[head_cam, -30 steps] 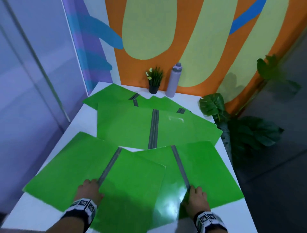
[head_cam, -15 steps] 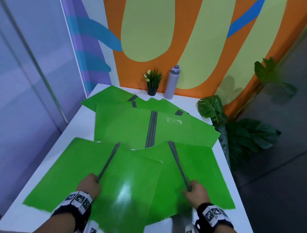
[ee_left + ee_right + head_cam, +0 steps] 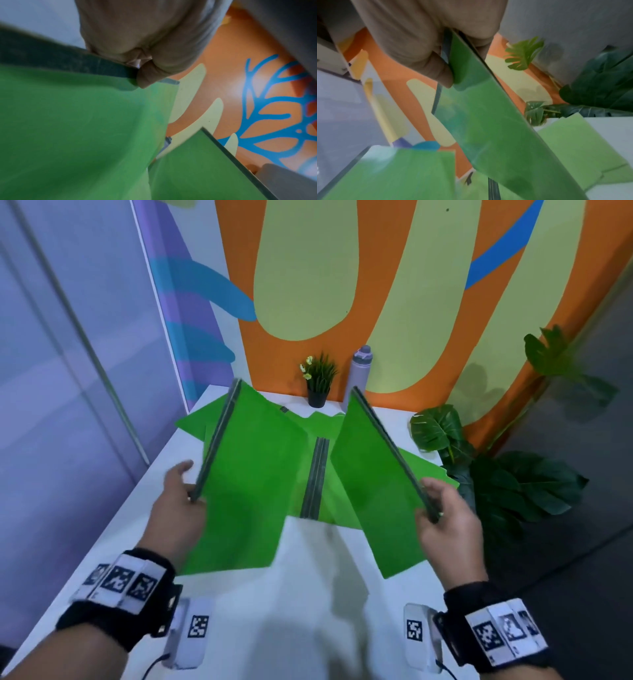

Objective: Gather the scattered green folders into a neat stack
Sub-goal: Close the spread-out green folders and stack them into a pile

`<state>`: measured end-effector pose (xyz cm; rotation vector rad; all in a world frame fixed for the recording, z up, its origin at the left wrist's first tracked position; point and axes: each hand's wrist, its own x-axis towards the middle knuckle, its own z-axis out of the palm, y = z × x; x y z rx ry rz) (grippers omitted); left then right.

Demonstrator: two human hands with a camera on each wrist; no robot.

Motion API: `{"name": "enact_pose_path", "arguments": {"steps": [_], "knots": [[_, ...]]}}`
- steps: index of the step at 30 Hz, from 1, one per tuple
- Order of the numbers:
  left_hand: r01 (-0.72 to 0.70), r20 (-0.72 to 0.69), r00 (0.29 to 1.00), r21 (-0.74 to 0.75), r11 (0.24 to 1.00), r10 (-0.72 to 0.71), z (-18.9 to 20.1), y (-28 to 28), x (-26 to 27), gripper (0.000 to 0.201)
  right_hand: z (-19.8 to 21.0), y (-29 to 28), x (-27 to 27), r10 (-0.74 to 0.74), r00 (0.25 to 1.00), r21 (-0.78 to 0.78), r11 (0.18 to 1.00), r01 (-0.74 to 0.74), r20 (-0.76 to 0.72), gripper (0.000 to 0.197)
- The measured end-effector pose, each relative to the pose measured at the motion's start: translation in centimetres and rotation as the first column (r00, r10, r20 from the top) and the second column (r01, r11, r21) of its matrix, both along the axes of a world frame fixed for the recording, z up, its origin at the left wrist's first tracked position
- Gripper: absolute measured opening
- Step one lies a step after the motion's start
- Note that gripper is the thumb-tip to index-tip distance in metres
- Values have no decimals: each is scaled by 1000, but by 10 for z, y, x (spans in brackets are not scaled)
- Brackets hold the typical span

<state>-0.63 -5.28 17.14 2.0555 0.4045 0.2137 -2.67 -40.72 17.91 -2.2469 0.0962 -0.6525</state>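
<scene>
I hold two green folders in the air above the white table [image 3: 308,594], each by the near end of its dark spine. My left hand [image 3: 186,501] pinches the left folder [image 3: 250,481], whose covers hang down to the right; in the left wrist view its thumb presses that left folder [image 3: 77,115] at the spine. My right hand [image 3: 442,515] grips the right folder [image 3: 373,484], seen closer as the right folder [image 3: 481,115] in the right wrist view. Further green folders [image 3: 318,470] lie spread open and overlapping on the far half of the table.
A small potted plant [image 3: 318,385] and a grey bottle [image 3: 359,371] stand at the table's far edge against the orange painted wall. Big leafy plants [image 3: 507,484] stand on the floor to the right. A glass partition runs along the left.
Both near folders lay flat on the table with my hands at their spines. Now both are lifted off it and hang closed from my hands, and the table's near half is bare.
</scene>
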Motion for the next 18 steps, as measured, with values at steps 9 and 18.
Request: {"name": "enact_pose_path", "arguments": {"steps": [9, 18], "knots": [[-19, -349, 886, -685, 728, -306, -76, -44, 13, 30, -84, 92, -18, 427, 893, -354, 820, -449, -143, 38], [-1, -440, 869, -459, 888, -227, -116, -16, 31, 39, -133, 104, -28, 540, 662, -154, 703, -694, -520, 50]]}}
